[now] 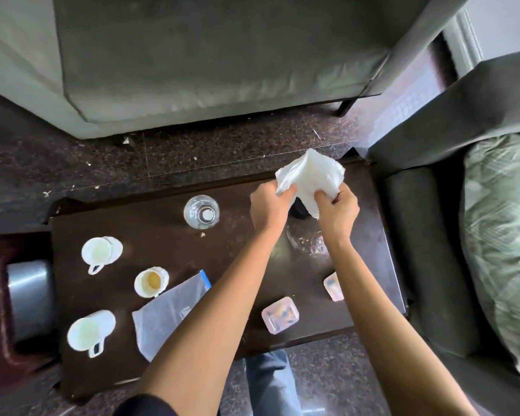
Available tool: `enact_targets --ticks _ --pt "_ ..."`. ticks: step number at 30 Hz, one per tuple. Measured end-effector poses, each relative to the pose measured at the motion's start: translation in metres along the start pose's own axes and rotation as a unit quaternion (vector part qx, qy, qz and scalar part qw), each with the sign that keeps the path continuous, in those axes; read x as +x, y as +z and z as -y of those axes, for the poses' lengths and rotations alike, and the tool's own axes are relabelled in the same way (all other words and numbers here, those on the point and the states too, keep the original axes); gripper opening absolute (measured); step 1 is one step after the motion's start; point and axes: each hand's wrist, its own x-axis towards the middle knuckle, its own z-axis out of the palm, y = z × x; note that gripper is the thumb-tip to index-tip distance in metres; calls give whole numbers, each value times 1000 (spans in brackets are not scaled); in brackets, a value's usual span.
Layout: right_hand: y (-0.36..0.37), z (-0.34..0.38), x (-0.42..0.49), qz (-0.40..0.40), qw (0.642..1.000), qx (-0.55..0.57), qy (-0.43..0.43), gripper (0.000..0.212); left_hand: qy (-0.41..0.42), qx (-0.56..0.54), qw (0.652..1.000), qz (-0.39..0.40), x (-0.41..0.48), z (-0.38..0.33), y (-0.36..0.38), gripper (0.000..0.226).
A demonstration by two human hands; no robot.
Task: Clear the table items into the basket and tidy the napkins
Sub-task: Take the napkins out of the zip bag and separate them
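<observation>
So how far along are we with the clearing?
Nothing looks cleared yet. In hand: left hand and right hand grip the napkins above the table. Left: three mugs, bottle, zip bag, two pink boxes on it.

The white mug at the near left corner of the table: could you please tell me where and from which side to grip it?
Probably by its handle, coming from the near edge of the table: the white mug stands upright with the handle loop pointing towards the person, free of the plastic bag to its right. Left hand and right hand both grip the napkins.
</observation>
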Motion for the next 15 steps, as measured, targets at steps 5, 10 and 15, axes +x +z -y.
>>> enact_targets --ticks 5,10,15 --pt "7 -27 21 -36 999 6 21 7 -7 3 1000 1 13 9 36 27" --pt "15 -40 28 -56 998 15 23 9 -23 -14 1000 -9 17 16 57 27" --pt "20 -54 34 -69 997 13 23 9 -25 -24 999 -9 20 10 71 25"
